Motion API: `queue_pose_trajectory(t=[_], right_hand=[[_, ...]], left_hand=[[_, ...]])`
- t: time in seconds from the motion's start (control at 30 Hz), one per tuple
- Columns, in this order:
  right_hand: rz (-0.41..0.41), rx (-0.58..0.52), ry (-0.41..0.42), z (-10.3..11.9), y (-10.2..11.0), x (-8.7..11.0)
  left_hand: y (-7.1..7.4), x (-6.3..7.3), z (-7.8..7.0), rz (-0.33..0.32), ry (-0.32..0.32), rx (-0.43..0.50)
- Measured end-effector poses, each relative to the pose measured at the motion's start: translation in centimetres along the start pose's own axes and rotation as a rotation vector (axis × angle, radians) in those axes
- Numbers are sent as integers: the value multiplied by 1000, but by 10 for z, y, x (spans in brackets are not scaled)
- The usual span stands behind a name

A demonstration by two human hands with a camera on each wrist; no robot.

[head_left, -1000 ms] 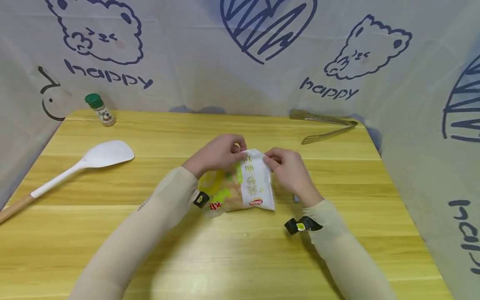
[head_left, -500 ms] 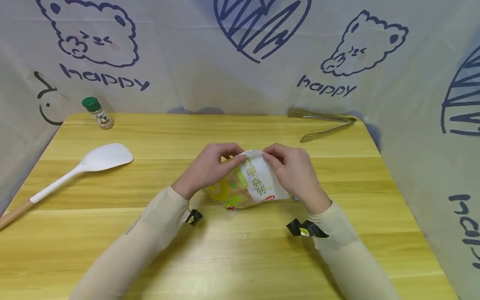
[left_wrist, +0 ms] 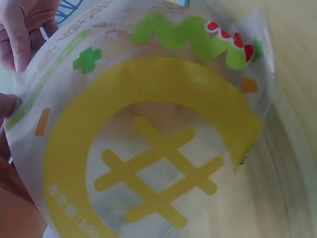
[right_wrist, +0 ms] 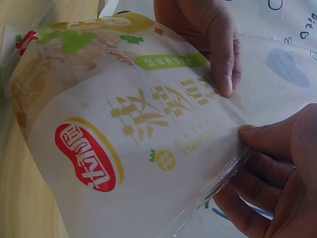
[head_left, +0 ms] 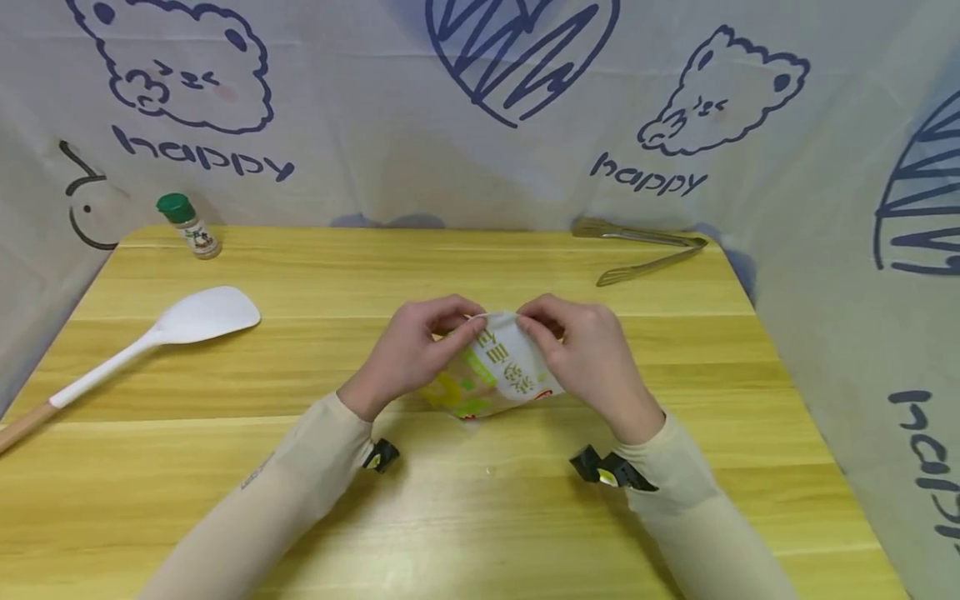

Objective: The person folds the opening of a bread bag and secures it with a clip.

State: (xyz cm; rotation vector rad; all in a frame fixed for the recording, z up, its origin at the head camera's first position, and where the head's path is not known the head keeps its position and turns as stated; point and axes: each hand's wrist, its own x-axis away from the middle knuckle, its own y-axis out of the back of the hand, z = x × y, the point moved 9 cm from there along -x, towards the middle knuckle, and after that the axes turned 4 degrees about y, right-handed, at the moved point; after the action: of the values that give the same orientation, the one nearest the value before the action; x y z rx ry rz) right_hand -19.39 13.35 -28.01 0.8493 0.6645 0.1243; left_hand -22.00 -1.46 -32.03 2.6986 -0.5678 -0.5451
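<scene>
A bread packet (head_left: 510, 367), printed white, yellow and green with a red logo, is held tilted above the middle of the table. Its far edge is pinched on the left by my left hand (head_left: 423, 346) and on the right by my right hand (head_left: 588, 354), thumbs toward me. In the right wrist view the packet (right_wrist: 124, 119) spreads wide, brown bread showing through its clear part. The right hand's thumb and fingers (right_wrist: 277, 168) grip the edge there, close to the left hand's fingers. No tear shows in the plastic.
On the wooden table (head_left: 450, 517), a white spatula (head_left: 206, 317) with a wooden handle lies at the left. A green-capped seasoning bottle (head_left: 189, 227) stands at the back left. Metal tongs (head_left: 645, 250) lie spread at the back right. A printed cloth (head_left: 465, 150) hangs behind.
The left hand's grip has shifted on the packet's far edge, with the left wrist moving left and down. The packet has turned and tipped, and both hands now pinch its edge side by side.
</scene>
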Motion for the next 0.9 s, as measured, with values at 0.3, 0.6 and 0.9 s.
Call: queue_pose_trajectory(t=[0.3, 0.6, 0.9], right_hand=[[-28, -29, 48, 5, 2, 3], [-61, -56, 125, 9, 2, 6], [-40, -92, 110, 2, 3, 6]], left_hand=[[3, 8, 3, -25, 39, 96], [2, 13, 9, -39, 71, 174], [-1, 14, 10, -58, 58, 159]])
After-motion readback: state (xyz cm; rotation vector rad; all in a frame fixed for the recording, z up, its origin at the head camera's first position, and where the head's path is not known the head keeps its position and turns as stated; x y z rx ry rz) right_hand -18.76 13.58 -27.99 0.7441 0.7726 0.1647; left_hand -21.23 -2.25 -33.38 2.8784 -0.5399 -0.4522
